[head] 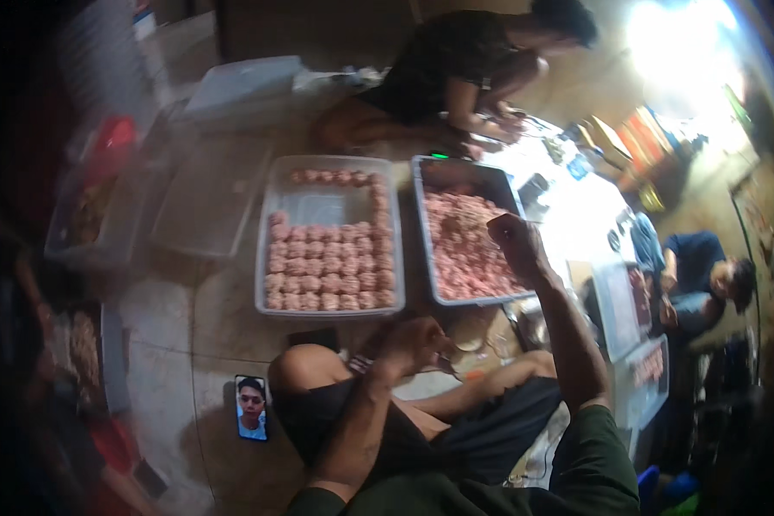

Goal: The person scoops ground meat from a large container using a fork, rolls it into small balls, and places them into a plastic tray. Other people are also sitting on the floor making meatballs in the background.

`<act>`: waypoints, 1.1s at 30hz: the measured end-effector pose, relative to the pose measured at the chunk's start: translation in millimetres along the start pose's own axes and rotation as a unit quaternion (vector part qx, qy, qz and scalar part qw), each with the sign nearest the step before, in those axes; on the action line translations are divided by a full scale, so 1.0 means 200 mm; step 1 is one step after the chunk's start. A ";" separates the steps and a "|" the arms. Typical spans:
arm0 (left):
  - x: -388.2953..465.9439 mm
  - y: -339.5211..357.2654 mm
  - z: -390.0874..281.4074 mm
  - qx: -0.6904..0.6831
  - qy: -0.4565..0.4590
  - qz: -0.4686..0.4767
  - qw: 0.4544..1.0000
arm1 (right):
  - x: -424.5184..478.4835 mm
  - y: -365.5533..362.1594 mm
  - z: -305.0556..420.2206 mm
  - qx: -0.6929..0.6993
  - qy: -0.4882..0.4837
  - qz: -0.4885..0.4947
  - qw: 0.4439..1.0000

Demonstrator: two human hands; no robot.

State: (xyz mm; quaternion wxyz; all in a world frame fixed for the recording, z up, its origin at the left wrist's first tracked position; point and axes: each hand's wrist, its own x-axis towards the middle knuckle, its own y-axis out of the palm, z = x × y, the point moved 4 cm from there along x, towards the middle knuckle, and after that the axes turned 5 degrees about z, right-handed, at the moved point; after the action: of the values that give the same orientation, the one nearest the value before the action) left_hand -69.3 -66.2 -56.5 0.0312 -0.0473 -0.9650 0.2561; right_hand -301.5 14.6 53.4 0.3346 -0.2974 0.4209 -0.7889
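Observation:
Two plastic tubs stand on the floor before my crossed legs. The clear tub (262,258) holds rows of pinkish raw meatballs (322,264), with a bare patch of its bottom near the far side. To its right, the other tub (433,284) is heaped with loose, pink, minced-meat-like mixture (464,242). My right hand (516,242) is over the right side of that mixture, fingers curled; what lies inside them is hidden. Nearer my lap, my left hand (419,342) is low in front of the tubs, blurred, and I cannot make out whether it holds anything.
A phone (251,407) with a lit screen lies left of my knee. Flat plastic lids (203,193) and another tub (97,219) with a red item lie left. One person (451,71) sits ahead, another (696,277) at right near stacked tubs (642,374). More people are at left.

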 end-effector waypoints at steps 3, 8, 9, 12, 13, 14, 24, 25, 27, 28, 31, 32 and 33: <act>-0.02 0.05 0.06 -0.084 -0.119 -0.095 0.985 | -0.19 -0.13 -0.33 -0.176 0.089 0.051 0.979; -0.03 0.09 0.06 -0.068 -0.150 -0.080 0.983 | -0.32 0.06 -0.72 -0.131 0.124 0.028 0.983; -0.04 0.10 0.07 -0.066 -0.159 -0.078 0.982 | -0.31 0.11 -0.72 -0.131 0.138 -0.007 0.982; -0.11 0.13 0.07 0.013 -0.110 -0.114 0.987 | -0.24 0.23 -0.72 -0.218 0.073 0.001 0.973; -0.10 0.14 0.07 0.027 -0.102 -0.112 0.988 | -0.21 0.25 -0.75 -0.269 0.071 0.020 0.960; -0.11 0.16 0.07 0.020 -0.093 -0.117 0.989 | -0.21 0.25 -0.74 -0.288 0.038 0.009 0.957; 0.12 0.63 0.07 0.381 0.177 -0.026 0.907 | -0.47 -0.07 -0.48 -0.123 0.066 -0.046 0.989; 0.17 0.69 0.04 0.450 0.214 -0.006 0.867 | -0.52 -0.13 -0.47 -0.112 0.070 -0.053 0.990; 0.23 0.72 0.08 0.527 0.233 -0.002 0.817 | -0.63 -0.20 -0.40 -0.086 0.095 -0.065 0.990; 0.26 0.73 0.11 0.577 0.256 -0.039 0.775 | -0.68 -0.25 -0.36 -0.074 0.097 -0.060 0.991; 0.26 0.74 0.16 0.491 0.274 0.015 0.827 | -0.78 -0.28 -0.41 -0.036 0.114 -0.072 0.990; 0.24 0.74 0.15 0.474 0.291 -0.007 0.831 | -0.79 -0.27 -0.44 -0.022 0.119 -0.079 0.989; 0.22 0.74 0.16 0.470 0.286 -0.001 0.835 | -0.77 -0.24 -0.45 -0.057 0.115 -0.073 0.989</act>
State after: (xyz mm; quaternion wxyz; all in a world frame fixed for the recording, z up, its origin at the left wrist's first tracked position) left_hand -105.2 50.3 -156.5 0.3244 -0.0975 -0.6767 0.6537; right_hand -289.7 196.5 24.1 0.2075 -0.2537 0.4782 -0.8148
